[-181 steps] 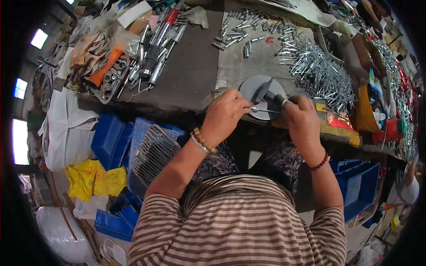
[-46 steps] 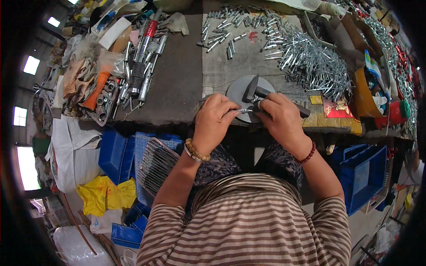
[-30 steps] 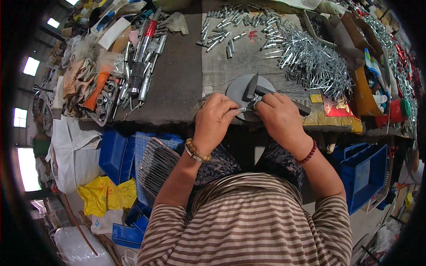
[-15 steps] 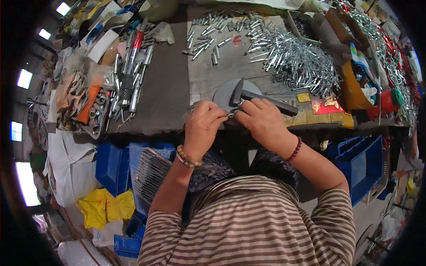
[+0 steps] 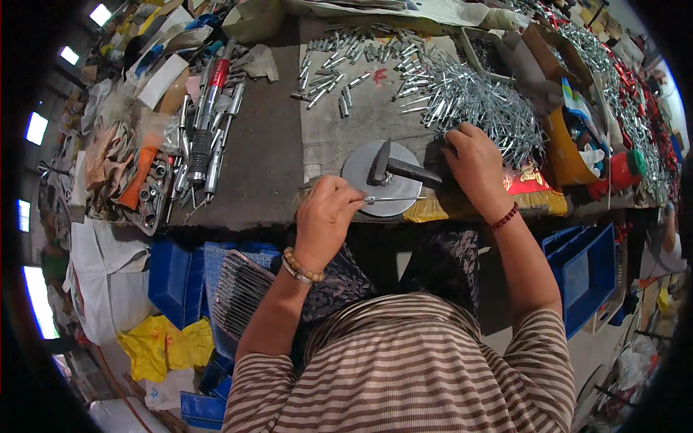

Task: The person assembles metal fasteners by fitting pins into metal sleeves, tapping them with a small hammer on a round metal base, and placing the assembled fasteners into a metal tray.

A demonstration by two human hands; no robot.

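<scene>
Left grip: your left grip point(image 5: 326, 211) is pinched, thumb and fingertips closed on the thick end of a metal rod point(image 5: 395, 198).
Rod: it points to your right above the near part of the grey disc point(image 5: 357, 164); whether it touches, you can't tell from here.
Right grip: your right grip point(image 5: 474, 166) is curled beside the near edge of the rod pile point(image 5: 491, 108); whether anything is in it can't be told.
Handling: you would do well to pinch only the thick end, hold the shaft level and, if you pick from the pile, draw one piece off its edge, since the rods look tangled.
Hammer: the hammer point(image 5: 413, 172) lies on the disc, handle toward your right grip; mind your knuckles there.
Yellow tub: right of the pile, the tub point(image 5: 567, 153) holds white and blue odds and ends, hard to make out.
Red jar: the jar point(image 5: 612, 186) beside it wears a green lid, hiding its contents.
Tool tray: at the left of the counter point(image 5: 260, 130), the tray point(image 5: 153, 222) holds sockets.
Blue crates: below, to your right, the crates point(image 5: 586, 278) look nested.
</scene>
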